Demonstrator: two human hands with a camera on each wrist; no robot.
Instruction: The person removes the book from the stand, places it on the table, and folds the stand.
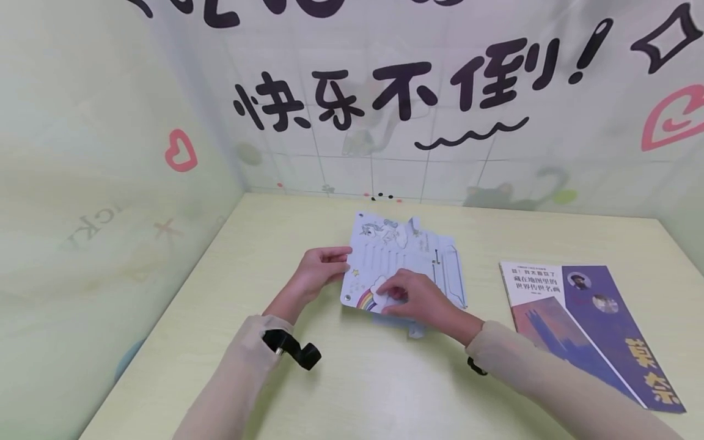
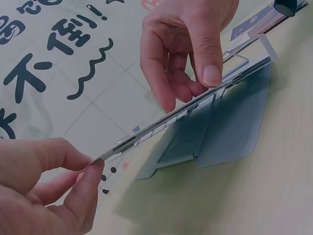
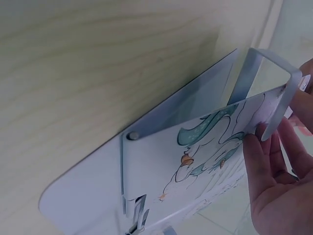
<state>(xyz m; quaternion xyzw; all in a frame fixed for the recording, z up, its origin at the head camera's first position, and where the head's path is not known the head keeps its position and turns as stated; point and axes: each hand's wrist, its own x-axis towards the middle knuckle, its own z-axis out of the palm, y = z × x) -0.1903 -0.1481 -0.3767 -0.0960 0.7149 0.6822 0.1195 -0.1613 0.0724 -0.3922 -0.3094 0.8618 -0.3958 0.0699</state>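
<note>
A white book stand printed with a unicorn and a rainbow is tilted above the table. At its left edge, my left hand pinches the panel between thumb and fingers, as the left hand in the left wrist view also shows. My right hand is over the lower front, its fingertips at the rainbow corner and thumb near the bottom edge. In the right wrist view, the right hand has its fingers against the printed face, beside a bent metal bracket. A grey support plate angles out underneath.
A purple and white book lies flat on the table to the right. The pale wooden table meets a back wall sheet with black lettering. Another printed sheet hangs along the left side.
</note>
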